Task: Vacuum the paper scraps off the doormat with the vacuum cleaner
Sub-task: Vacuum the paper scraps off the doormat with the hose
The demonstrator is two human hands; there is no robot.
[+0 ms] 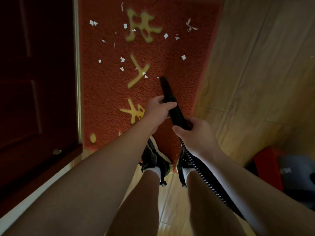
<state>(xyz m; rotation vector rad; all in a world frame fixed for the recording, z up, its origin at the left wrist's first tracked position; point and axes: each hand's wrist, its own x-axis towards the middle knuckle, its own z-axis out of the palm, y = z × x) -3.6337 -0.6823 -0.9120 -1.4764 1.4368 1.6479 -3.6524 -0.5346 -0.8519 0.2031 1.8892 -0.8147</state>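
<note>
A red doormat (105,92) with yellow characters lies on the floor ahead of me. Several white paper scraps (121,68) are scattered over its far and middle parts. My left hand (158,110) grips the black vacuum nozzle (166,87) near where it joins the ribbed hose (177,114). The nozzle tip points down at the mat beside a small scrap near the middle. My right hand (196,133) grips the hose lower down, and the hose runs back past my right leg.
A dark wooden door (37,74) with a pale frame stands along the mat's left edge. Light wood-pattern floor (255,74) lies to the right. A red and grey vacuum body (288,169) sits at the right. My shoes (153,159) stand on the mat's near edge.
</note>
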